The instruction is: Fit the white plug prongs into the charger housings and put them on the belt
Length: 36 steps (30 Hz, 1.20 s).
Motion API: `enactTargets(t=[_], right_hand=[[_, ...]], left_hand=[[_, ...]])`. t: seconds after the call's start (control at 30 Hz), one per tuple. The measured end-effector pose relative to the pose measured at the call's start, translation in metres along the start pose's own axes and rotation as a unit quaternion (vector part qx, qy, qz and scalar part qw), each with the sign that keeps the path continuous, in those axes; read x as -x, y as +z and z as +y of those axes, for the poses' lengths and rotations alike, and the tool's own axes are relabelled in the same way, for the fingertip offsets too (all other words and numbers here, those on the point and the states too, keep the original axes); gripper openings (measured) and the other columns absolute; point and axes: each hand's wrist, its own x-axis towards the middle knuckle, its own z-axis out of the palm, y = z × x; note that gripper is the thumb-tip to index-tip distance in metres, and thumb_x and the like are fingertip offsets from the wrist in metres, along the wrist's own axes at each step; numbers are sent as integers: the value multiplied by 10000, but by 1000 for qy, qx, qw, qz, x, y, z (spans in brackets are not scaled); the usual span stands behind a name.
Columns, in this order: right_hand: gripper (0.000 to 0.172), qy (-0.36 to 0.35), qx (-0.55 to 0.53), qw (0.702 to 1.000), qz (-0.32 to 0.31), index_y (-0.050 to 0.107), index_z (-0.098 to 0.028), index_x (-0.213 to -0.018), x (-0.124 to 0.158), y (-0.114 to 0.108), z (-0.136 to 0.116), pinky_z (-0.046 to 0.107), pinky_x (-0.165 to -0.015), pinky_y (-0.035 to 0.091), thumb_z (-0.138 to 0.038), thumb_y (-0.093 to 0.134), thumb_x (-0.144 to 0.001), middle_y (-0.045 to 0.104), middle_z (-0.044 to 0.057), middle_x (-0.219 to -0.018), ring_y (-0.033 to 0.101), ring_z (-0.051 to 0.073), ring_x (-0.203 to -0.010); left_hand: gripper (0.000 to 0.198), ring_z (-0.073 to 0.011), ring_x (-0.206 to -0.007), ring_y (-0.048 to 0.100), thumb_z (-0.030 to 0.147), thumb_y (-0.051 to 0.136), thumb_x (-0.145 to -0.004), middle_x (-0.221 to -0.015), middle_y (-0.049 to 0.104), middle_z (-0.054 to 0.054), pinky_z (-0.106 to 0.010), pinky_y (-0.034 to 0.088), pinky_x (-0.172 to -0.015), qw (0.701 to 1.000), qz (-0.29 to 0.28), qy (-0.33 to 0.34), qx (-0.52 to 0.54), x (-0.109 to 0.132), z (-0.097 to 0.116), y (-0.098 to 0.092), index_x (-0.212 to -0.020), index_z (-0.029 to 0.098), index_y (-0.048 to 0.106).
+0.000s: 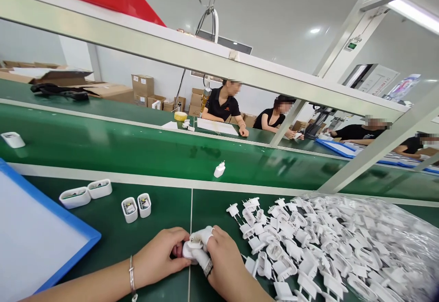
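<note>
Two hands (157,252) hold one white adapter casing (196,246).

Both hands (226,265) around white charger casing (196,248)

You're on a factory assembly floor: a green conveyor line (103,135) runs past you, co-workers (222,104) sit along it, and cardboard cartons (142,85) stand stacked behind them.

White charger part (196,247) half hidden between left hand (158,252), right hand (228,265).
</note>
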Motion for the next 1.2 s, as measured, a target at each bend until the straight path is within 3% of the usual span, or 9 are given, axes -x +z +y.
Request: enactTargets(t=[0.13,0.3,0.43,0.57,0.73,0.9,1.03,1.13,1.2], right_hand=[[321,18,26,998,-49,651,-168,-902,1,6,-5,383,-824,462,-129,691,-585,662,120,-952,583,287,-897],[297,-48,-62,997,8,600,-210,-1137,-4,-7,10,305,-800,473,-220,569,-842,663,72,-983,609,218,-874],[386,34,19,993,113,549,-193,-1255,-11,-17,54,450,-918,435,-219,556,-870,629,137,-1086,568,309,-1077],[267,111,122,985,43,659,-165,-912,-12,1,91,625,-978,321,-53,643,-670,641,151,-866,463,452,-1198],[293,77,60,992,78,639,-207,-867,-10,23,85,556,-944,391,5,546,-689,616,103,-807,622,333,-902],[354,121,-83,984,98,629,-197,-1026,-9,11,71,336,-707,494,-62,468,-741,623,97,-872,622,232,-724],[383,157,-377,909,85,500,-209,-1259,-9,-11,64,299,-690,477,-229,380,-896,616,23,-751,602,191,-719],[350,178,-558,807,76,529,-193,-1183,-11,-26,49,299,-669,458,-400,424,-921,603,19,-730,557,170,-641],[384,179,-653,731,79,556,-188,-1116,-12,-34,38,296,-657,450,-496,491,-895,623,47,-827,522,147,-611]], left_hand=[[89,-133,-682,504,241,587,-721,-772,539,5,-211,391,-630,999,7,19,-30,5,-1,3,-786,180,579],[180,-150,-728,548,307,550,-788,-843,608,-22,-214,406,-652,996,7,34,-83,10,8,-5,-894,197,643],[227,-179,-779,596,342,549,-803,-866,662,-25,-225,424,-681,986,47,22,-158,-19,15,-45,-942,208,668],[242,-233,-830,638,293,534,-815,-902,693,-71,-262,446,-715,952,125,-63,-274,-79,8,-97,-996,177,647],[266,-319,-927,643,320,589,-792,-951,692,-168,-310,465,-762,924,162,-135,-318,-128,-14,-133,-959,121,645],[447,-368,-1142,554,349,564,-823,-1254,576,-234,-338,462,-859,916,149,-143,-344,-118,-14,-145,-1171,68,574],[442,-330,-1101,583,423,612,-784,-1208,627,-138,-331,464,-878,929,73,-110,-346,-74,-13,-151,-1125,142,626],[420,-322,-962,637,307,760,-559,-1031,691,-86,-336,487,-807,921,-44,-126,-366,-42,-21,-149,-960,202,692],[377,-311,-942,638,205,703,-538,-1001,692,-69,-338,481,-799,912,-76,-130,-382,-28,-20,-143,-915,217,703]])
